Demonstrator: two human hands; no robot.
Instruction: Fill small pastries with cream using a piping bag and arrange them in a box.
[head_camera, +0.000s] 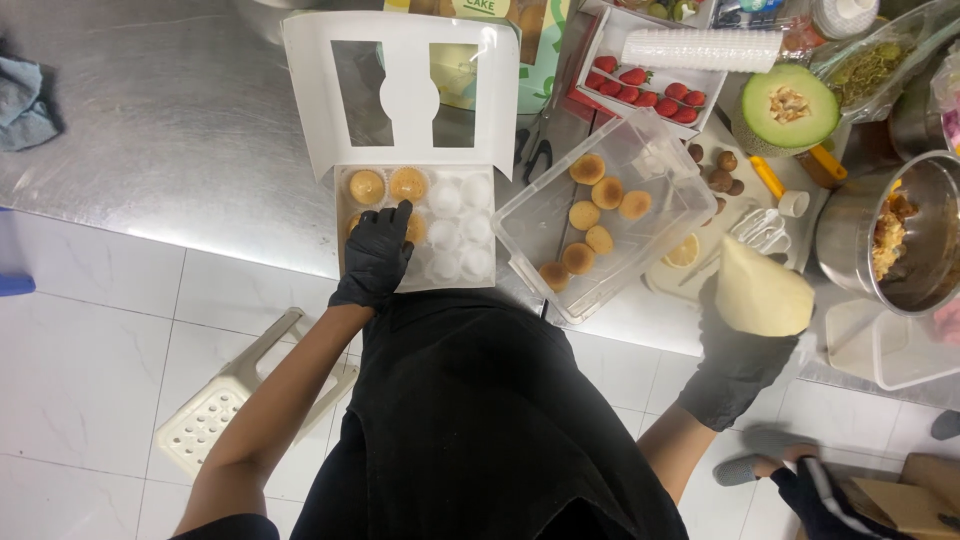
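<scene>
Cupcakes (387, 186) fill the left cells of the white bakery box (415, 110) on the steel surface (160, 130). Left hand (376, 258), fingers together, presses one there. Right hand (735, 360), farther right, is clamped around a piping bag (760, 290), tip pointing away.

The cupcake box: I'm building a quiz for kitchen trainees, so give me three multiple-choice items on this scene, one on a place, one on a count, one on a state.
1. Where does the left hand rest?
A. in the white cupcake box
B. on the halved melon
C. on the floor

2. How many small cakes lie in the clear plastic tub?
A. two
B. seven
C. twelve

3. How is the box's windowed lid?
A. shut
B. torn off
C. open, standing up

Answers: 1 A, the gloved fingers lie on the cakes inside it. 2 B, seven golden rounds show. 3 C, it rises behind the tray.
</scene>
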